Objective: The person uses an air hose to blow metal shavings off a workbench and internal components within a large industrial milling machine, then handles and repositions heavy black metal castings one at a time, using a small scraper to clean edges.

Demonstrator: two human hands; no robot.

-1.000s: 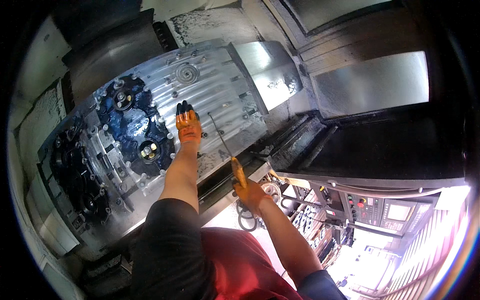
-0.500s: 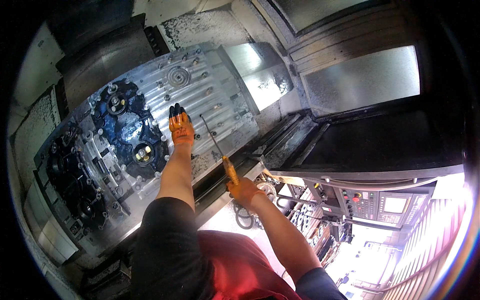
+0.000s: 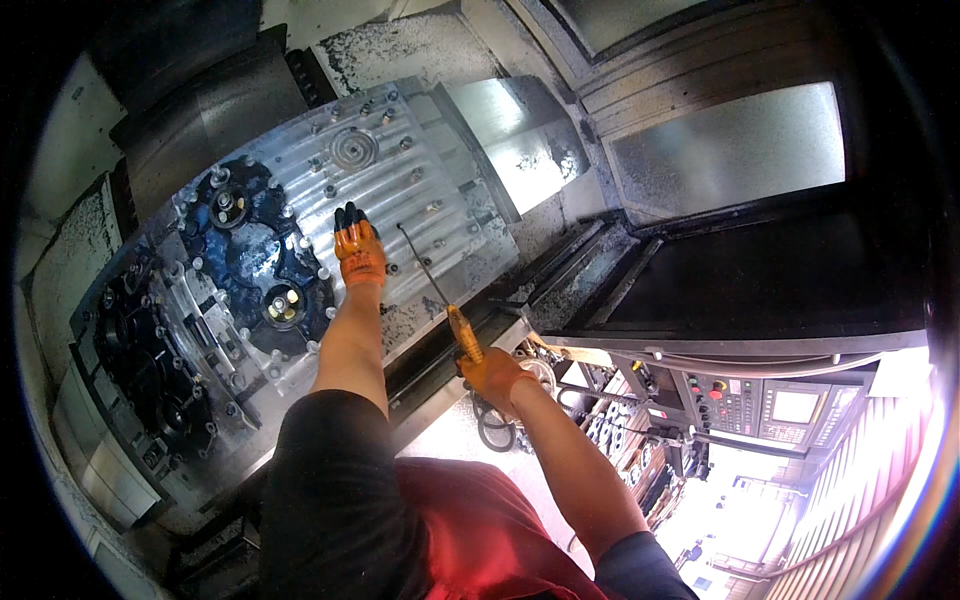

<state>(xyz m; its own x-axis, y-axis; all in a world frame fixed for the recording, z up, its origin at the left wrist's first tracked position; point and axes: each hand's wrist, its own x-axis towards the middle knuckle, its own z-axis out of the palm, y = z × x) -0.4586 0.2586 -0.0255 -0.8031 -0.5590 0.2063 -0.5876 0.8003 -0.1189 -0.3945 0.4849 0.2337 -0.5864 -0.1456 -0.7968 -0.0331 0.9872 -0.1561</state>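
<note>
My left hand (image 3: 358, 248), in an orange glove with black fingertips, lies palm down with its fingers stretched out on a ridged silver metal plate (image 3: 385, 195). Wrapped in my right hand (image 3: 490, 378), also in an orange glove, is the yellow-orange body of an air blow gun (image 3: 461, 328). Its long thin nozzle points up and left, the tip over the plate just right of my left hand. A dark cast part (image 3: 258, 262) with round hubs and several bolts sits in the fixture left of my left hand. A second dark part (image 3: 150, 365) is farther left.
The machine's front ledge (image 3: 425, 375) runs between me and the plate. A dark door panel with a window (image 3: 728, 148) stands at the right. Below it are a control panel (image 3: 775, 410), a looped hose (image 3: 492, 428) and a rack of parts (image 3: 615, 440).
The view has shifted slightly. My left hand stays flat on the plate, and my right hand keeps its grip on the blow gun, the nozzle in nearly the same place.
</note>
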